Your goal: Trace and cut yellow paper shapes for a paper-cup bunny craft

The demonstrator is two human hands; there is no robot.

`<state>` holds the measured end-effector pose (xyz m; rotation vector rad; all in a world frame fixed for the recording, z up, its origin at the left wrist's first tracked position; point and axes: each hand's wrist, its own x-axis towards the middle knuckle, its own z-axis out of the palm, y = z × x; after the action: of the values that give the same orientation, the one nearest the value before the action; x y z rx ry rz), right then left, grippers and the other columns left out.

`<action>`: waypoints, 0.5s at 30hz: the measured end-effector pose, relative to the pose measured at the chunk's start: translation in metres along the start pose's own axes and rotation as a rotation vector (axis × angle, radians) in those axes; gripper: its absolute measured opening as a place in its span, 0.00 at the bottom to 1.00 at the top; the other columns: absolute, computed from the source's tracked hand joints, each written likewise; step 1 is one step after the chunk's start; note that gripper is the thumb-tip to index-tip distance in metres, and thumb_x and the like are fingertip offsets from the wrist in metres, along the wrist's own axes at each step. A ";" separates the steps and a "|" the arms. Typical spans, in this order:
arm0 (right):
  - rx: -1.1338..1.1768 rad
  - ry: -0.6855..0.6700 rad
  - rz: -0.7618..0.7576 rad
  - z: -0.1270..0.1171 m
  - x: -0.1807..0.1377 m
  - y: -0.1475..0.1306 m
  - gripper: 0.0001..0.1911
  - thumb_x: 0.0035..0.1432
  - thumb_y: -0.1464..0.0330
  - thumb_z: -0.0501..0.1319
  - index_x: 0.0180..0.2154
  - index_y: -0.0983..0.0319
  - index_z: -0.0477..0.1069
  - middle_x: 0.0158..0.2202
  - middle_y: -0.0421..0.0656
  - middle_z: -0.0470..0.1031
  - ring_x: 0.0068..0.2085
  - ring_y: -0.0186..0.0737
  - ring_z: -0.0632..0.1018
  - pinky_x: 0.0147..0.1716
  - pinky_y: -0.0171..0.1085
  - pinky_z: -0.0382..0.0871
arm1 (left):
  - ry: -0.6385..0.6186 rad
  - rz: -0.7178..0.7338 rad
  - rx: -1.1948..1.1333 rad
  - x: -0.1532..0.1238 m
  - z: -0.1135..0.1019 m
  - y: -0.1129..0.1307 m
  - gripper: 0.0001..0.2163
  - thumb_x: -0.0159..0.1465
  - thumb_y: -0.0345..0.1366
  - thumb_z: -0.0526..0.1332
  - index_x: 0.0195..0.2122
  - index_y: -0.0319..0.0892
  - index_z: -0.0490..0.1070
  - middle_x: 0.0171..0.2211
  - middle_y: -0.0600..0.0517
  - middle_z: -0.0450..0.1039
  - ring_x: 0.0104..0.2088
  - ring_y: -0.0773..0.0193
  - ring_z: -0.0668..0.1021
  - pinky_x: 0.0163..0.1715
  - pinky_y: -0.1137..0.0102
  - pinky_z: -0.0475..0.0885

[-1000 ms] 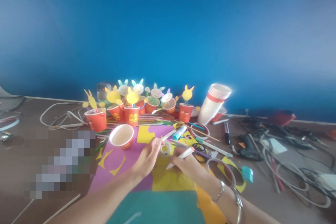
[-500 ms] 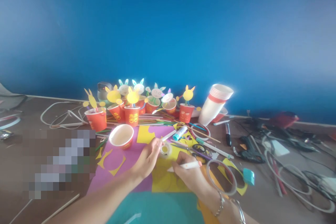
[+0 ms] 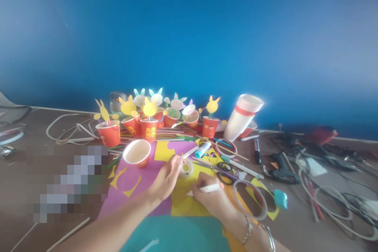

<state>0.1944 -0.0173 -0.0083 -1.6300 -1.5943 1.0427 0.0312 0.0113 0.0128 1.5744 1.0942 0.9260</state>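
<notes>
Blue wall [image 3: 189, 47], smooth and hazy, filled most of my view above a dull brown desk [image 3: 295, 220]. Flat paper overlapped there: a teal sheet [image 3: 177, 233], a purple sheet [image 3: 118, 204] and a yellow sheet [image 3: 202, 210] bearing faint rounded outlines. Over the last second I saw the right hand [image 3: 209, 197] draw back towards the wearer, its bracelets following, while the left hand [image 3: 167, 175] stayed put. The right fingers pinched a slim white pen [image 3: 210, 188], now flatter, its tip over the yellow sheet; I judged it was being worked there, though contact was too blurred to confirm. The left fingertips were drawn together by a straight white stick [image 3: 190, 152]; whether they gripped it, I couldn't tell. Between the hands lay a glossy, ring-shaped tape roll [image 3: 186, 168].
</notes>
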 end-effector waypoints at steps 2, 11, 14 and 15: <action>-0.006 -0.006 0.011 0.001 0.000 0.000 0.11 0.47 0.67 0.57 0.19 0.59 0.56 0.15 0.34 0.59 0.16 0.28 0.59 0.14 0.29 0.50 | -0.003 -0.002 -0.005 0.000 0.000 -0.001 0.15 0.67 0.46 0.42 0.33 0.44 0.60 0.22 0.58 0.52 0.25 0.66 0.61 0.27 0.72 0.58; -0.055 0.019 -0.011 0.001 0.000 0.000 0.12 0.46 0.68 0.57 0.18 0.59 0.54 0.16 0.34 0.59 0.17 0.29 0.59 0.14 0.29 0.49 | -0.013 0.000 -0.026 0.000 -0.001 -0.001 0.14 0.68 0.46 0.42 0.34 0.44 0.60 0.23 0.58 0.52 0.26 0.66 0.61 0.28 0.72 0.58; -0.051 0.020 -0.014 0.000 0.000 -0.001 0.11 0.46 0.69 0.56 0.19 0.59 0.54 0.16 0.34 0.59 0.17 0.29 0.60 0.14 0.29 0.51 | -0.013 0.002 -0.030 0.000 0.000 -0.001 0.14 0.68 0.46 0.42 0.34 0.44 0.60 0.23 0.58 0.52 0.26 0.66 0.61 0.28 0.72 0.58; -0.052 0.022 -0.019 0.000 0.000 -0.001 0.11 0.46 0.69 0.56 0.19 0.59 0.54 0.16 0.34 0.59 0.17 0.29 0.60 0.14 0.29 0.51 | -0.014 0.000 -0.030 0.000 0.000 -0.001 0.14 0.68 0.46 0.42 0.34 0.44 0.60 0.23 0.58 0.52 0.26 0.66 0.61 0.28 0.72 0.58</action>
<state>0.1935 -0.0177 -0.0074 -1.6517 -1.6315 0.9786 0.0308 0.0117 0.0119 1.5538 1.0654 0.9258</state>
